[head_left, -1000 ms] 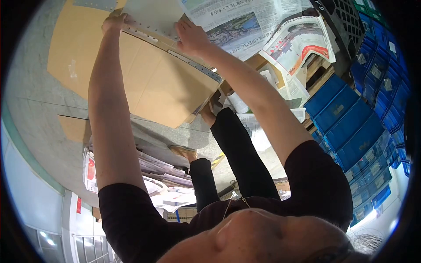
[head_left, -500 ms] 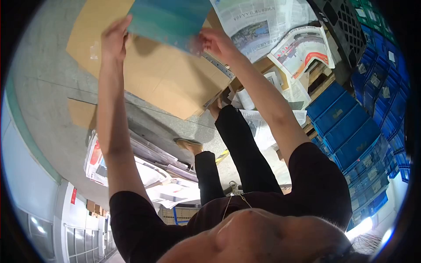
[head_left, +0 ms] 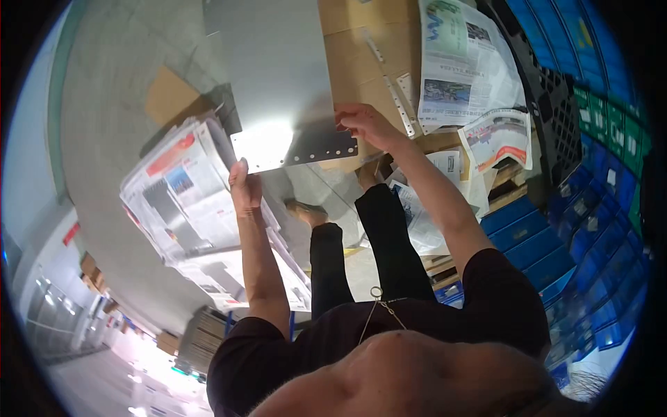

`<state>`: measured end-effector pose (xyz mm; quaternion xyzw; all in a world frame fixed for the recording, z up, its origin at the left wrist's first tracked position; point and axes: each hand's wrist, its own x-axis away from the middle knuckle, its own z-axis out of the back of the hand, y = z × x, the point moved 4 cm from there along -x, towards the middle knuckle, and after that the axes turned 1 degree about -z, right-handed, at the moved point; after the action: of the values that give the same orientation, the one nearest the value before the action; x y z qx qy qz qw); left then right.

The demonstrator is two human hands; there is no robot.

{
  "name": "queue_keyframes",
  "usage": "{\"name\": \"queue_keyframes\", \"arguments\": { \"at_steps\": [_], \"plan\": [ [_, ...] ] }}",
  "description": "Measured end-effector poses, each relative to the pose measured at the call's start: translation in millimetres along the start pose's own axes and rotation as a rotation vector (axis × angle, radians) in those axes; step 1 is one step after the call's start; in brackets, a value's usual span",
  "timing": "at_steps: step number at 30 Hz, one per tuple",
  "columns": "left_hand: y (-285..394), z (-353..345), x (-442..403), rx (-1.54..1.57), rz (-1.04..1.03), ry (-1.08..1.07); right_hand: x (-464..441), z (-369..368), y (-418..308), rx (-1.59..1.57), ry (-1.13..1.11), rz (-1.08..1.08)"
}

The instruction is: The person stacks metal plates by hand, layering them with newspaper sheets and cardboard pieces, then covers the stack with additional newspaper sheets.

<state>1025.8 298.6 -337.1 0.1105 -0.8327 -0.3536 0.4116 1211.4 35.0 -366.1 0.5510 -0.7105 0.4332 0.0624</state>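
A grey metal sheet (head_left: 278,83) with a row of small holes along its near edge is held up in front of me. My left hand (head_left: 246,186) grips its near left corner, thumb on top and fingers hidden beneath. At the right edge, my right hand (head_left: 367,125) pinches the sheet with curled fingers. Bright light reflects off the near left part of the surface. Below and right of the sheet lies cardboard (head_left: 347,55), with narrow perforated metal strips (head_left: 394,94) on it.
Newspaper sheets (head_left: 451,94) cover the area to the right. A newspaper-covered stack (head_left: 180,187) stands at left, near a loose cardboard piece (head_left: 170,94). Blue bins (head_left: 528,240) and green bins (head_left: 604,121) are piled at right, beside a black plastic crate (head_left: 549,90) and wooden pallet slats (head_left: 511,184).
Both hands have swung the sheet left and nearer to my body. Its visible face looked blue-green before and is grey now. My view has turned, showing more of the newspaper stack.
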Motion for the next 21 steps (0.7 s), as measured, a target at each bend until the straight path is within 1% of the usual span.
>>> {"name": "queue_keyframes", "arguments": {
  "at_steps": [2,4,5,8,9,11,13,15,17,18,20,21],
  "plan": [
    [3,25,18,0.073,-0.068,-0.044,-2,-28,4,0.065,-0.097,-0.037],
    [9,46,35,0.12,-0.068,-0.015,-4,-60,0,0.151,-0.172,-0.073],
    [14,57,44,0.14,-0.068,-0.001,-6,-73,2,0.236,-0.185,-0.107],
    [37,93,65,0.186,-0.102,-0.029,-6,-131,5,0.463,-0.207,-0.12],
    [47,106,73,0.187,-0.14,-0.016,-9,-149,12,0.493,-0.226,-0.123],
    [65,138,87,0.184,-0.148,-0.015,-18,-181,28,0.557,-0.264,-0.116],
    [82,172,102,0.185,-0.155,-0.03,-24,-220,45,0.623,-0.262,-0.175],
    [95,207,119,0.234,-0.174,0.023,-25,-264,55,0.684,-0.276,-0.235],
    [107,244,136,0.254,-0.184,0.079,-32,-303,76,0.661,-0.317,-0.243],
    [114,264,141,0.241,-0.202,0.092,-35,-319,88,0.646,-0.338,-0.255],
    [123,292,157,0.219,-0.213,0.145,-47,-345,103,0.66,-0.387,-0.202],
    [126,311,168,0.124,-0.177,0.231,-48,-357,121,0.648,-0.409,-0.198]
  ]
}}
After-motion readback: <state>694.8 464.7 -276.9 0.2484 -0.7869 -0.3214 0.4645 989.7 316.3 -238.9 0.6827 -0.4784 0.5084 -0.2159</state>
